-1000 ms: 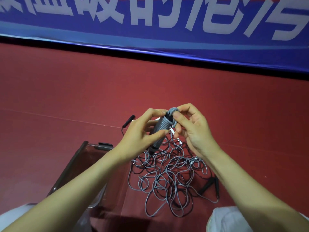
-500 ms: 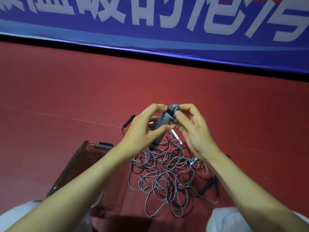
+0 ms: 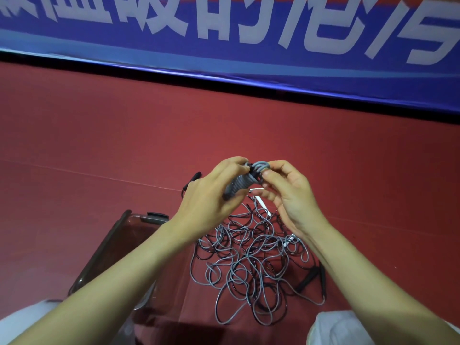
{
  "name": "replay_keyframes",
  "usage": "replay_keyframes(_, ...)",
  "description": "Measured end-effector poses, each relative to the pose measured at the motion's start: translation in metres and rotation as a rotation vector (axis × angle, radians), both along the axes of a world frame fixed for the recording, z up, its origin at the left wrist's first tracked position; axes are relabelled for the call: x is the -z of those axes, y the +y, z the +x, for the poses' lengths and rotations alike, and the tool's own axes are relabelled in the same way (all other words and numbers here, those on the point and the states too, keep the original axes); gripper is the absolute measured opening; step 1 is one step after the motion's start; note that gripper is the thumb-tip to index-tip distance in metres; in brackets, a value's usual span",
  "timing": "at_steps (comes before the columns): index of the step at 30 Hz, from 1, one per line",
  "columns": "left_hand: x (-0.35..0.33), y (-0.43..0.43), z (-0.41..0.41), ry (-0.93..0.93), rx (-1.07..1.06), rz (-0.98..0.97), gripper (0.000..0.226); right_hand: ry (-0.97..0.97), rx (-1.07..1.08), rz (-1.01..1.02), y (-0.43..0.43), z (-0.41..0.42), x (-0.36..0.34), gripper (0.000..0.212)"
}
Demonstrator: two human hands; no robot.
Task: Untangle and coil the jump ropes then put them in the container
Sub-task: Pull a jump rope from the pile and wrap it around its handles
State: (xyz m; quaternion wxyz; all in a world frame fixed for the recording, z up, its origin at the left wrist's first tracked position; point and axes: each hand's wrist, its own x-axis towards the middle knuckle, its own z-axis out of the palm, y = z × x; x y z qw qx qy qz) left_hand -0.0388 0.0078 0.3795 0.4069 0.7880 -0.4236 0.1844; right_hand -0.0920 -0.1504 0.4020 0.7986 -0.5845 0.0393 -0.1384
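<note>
Compared with one second earlier, the right hand (image 3: 288, 195) now sits higher and pinches the loop at the top of the coiled jump rope (image 3: 240, 181). The left hand (image 3: 206, 197) grips the wound body. The bundle is held above the tangled pile (image 3: 251, 265) on the floor (image 3: 99, 145), well short of its far edge. The container (image 3: 102, 250) stands just left of the pile. Judgement: the last turn is being secured, and the bundle then goes into the container.

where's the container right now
Head view, lower left: the container sits on the floor, left of the tangled rope pile, partly under the left forearm.
</note>
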Motion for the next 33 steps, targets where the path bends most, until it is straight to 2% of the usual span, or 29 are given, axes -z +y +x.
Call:
replay_keyframes(4,0.004,-0.005,-0.007,-0.098,-0.02,0.051,0.029,0.025,0.136,-0.094,0.006,0.001,0.003,0.021)
replay_keyframes(6,0.007,-0.008,-0.008,-0.09,-0.011,0.061,0.028,0.017,0.174,-0.133,0.006,0.0,0.004,0.023)
replay_keyframes(10,0.006,-0.012,-0.009,0.199,0.046,-0.102,0.03,-0.012,0.105,-0.217,-0.001,-0.002,0.001,0.019)
replay_keyframes(12,0.003,-0.012,-0.008,0.312,0.08,-0.164,0.031,-0.025,0.007,-0.153,-0.006,-0.003,-0.003,0.013)
replay_keyframes(13,0.001,-0.01,-0.007,0.3,0.08,-0.161,0.031,-0.026,-0.054,-0.105,-0.009,-0.004,-0.005,0.007)
replay_keyframes(14,-0.001,-0.007,-0.006,0.241,0.064,-0.132,0.03,-0.011,-0.115,-0.051,-0.012,-0.005,-0.007,0.003)
replay_keyframes(16,-0.004,-0.002,-0.003,0.038,0.007,-0.016,0.03,0.067,-0.173,-0.038,-0.017,-0.005,-0.01,0.024)
replay_keyframes(17,-0.005,0.0,-0.001,-0.092,-0.023,0.047,0.03,0.111,-0.159,-0.094,-0.019,-0.004,-0.011,0.03)
replay_keyframes(19,-0.004,0.0,0.0,-0.341,-0.054,0.141,0.026,0.183,-0.123,-0.274,-0.022,-0.003,-0.015,0.026)
replay_keyframes(22,0.001,-0.002,0.0,-0.504,-0.036,0.232,0.023,0.309,-0.168,-0.413,-0.03,0.0,-0.019,0.01)
replay_keyframes(24,0.004,-0.003,0.001,-0.552,-0.035,0.256,0.028,0.372,-0.217,-0.343,-0.033,0.0,-0.019,0.007)
replay_keyframes(27,0.005,-0.006,0.001,-0.582,-0.035,0.293,0.034,0.439,-0.191,-0.018,-0.029,0.001,-0.017,0.008)
replay_keyframes(29,0.008,-0.009,-0.001,-0.514,-0.003,0.312,0.033,0.447,-0.084,0.096,-0.028,0.004,-0.017,0.016)
replay_keyframes(30,0.01,-0.009,-0.002,-0.422,0.01,0.313,0.031,0.421,-0.021,0.128,-0.029,0.005,-0.017,0.019)
replay_keyframes(33,0.008,-0.013,-0.007,0.067,0.028,0.242,0.03,0.287,0.097,0.167,-0.032,0.009,-0.018,0.021)
